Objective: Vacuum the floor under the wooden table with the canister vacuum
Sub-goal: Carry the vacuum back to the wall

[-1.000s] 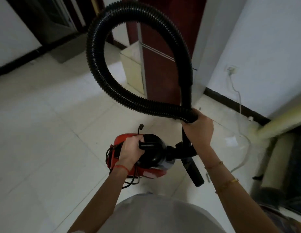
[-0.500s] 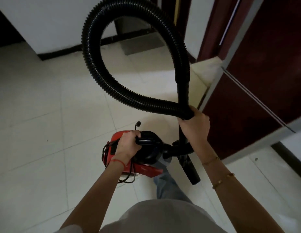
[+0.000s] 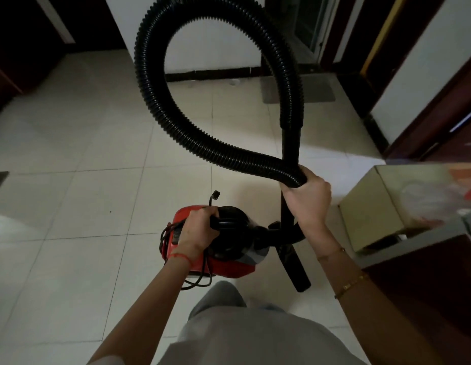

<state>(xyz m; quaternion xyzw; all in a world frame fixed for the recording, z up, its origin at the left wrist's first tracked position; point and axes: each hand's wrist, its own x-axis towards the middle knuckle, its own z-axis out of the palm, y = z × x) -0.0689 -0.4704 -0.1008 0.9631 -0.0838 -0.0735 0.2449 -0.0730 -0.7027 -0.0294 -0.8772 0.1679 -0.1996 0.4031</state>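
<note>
A small red and black canister vacuum (image 3: 237,262) hangs above the tiled floor (image 3: 79,196), carried by its black top handle in my left hand (image 3: 199,231). Its black ribbed hose (image 3: 150,85) arcs up in a big loop in front of me. My right hand (image 3: 308,198) grips the hose together with the straight black wand (image 3: 289,151). The wand's lower end (image 3: 299,270) points down toward the floor. A black power cord (image 3: 195,280) dangles in loops from the canister. No wooden table can be made out.
A pale cardboard box (image 3: 371,209) stands close on my right against a dark red door or cabinet (image 3: 424,280). A grey mat (image 3: 318,88) lies by a doorway ahead. White walls with black skirting stand ahead. A dark opening lies at far left.
The view has swung to the left: the dark red door and the box slid to the right edge and more open tiled floor shows. Both hands keep their hold.
</note>
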